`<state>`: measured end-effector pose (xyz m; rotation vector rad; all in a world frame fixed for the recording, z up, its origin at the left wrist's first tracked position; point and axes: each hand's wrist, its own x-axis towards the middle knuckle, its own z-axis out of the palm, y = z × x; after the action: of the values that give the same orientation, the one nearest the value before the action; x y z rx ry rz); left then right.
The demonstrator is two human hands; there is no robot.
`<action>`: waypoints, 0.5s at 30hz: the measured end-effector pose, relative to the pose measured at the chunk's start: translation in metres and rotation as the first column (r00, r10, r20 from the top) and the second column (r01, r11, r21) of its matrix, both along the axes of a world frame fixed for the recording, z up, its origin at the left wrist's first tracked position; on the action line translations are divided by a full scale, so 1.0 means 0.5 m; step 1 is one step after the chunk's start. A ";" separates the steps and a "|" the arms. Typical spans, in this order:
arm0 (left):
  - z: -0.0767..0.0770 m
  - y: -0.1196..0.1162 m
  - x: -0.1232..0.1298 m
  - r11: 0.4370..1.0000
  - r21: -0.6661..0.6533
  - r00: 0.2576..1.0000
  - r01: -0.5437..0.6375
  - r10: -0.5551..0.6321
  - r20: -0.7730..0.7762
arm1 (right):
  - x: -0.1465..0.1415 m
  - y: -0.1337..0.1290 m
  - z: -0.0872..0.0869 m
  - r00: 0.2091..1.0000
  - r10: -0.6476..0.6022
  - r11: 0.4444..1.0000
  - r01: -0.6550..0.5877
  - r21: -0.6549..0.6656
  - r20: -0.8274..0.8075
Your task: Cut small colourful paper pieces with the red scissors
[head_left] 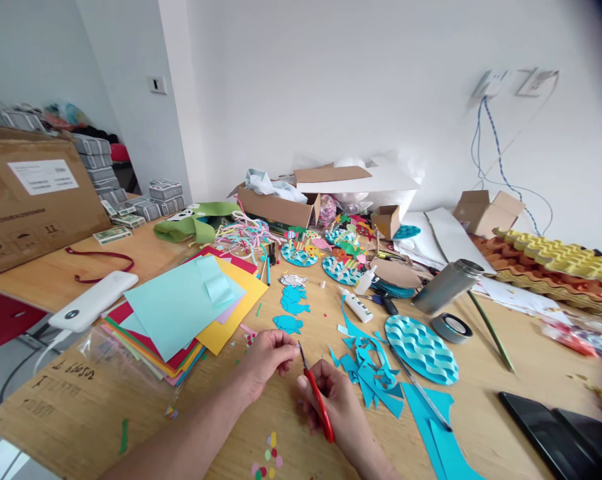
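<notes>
My right hand [331, 397] is wrapped round red-handled scissors [319, 400], whose dark blades point up and away from me. Just left of the blade tips, my left hand [268, 357] has thumb and fingers pinched together; anything between them is too small to make out. Beyond the hands lie blue paper fish [288, 324] and a pale patterned paper fish [293, 280]. To the right of the scissors is a heap of blue paper scraps [373, 373], with larger blue offcuts [438, 433] nearer me.
Coloured paper sheets [168, 307] are stacked at left, beside a white power bank [93, 301]. Glue bottles [358, 307], a wavy blue oval [421, 350], a steel flask [448, 285] and black phones [551, 433] lie right. Cardboard boxes [275, 203] and finished-looking fish pieces [341, 270] crowd the back.
</notes>
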<state>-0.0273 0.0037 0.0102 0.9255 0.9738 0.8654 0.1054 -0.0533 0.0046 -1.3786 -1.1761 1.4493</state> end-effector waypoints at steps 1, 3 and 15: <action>0.000 0.000 0.000 1.000 0.001 1.000 0.006 -0.006 -0.002 | 0.000 -0.001 0.000 1.000 -0.001 1.000 0.001 0.003 -0.001; 0.001 0.000 0.000 1.000 0.001 1.000 0.013 -0.013 -0.006 | 0.001 -0.002 0.000 1.000 0.000 1.000 0.000 0.010 -0.005; 0.003 0.000 -0.002 1.000 -0.007 1.000 -0.011 0.011 -0.003 | 0.003 0.002 -0.010 1.000 0.007 1.000 -0.007 -0.003 -0.025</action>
<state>-0.0281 0.0036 0.0115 0.9163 0.9846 0.8698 0.1071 -0.0525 -0.0005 -1.3561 -1.1636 1.4700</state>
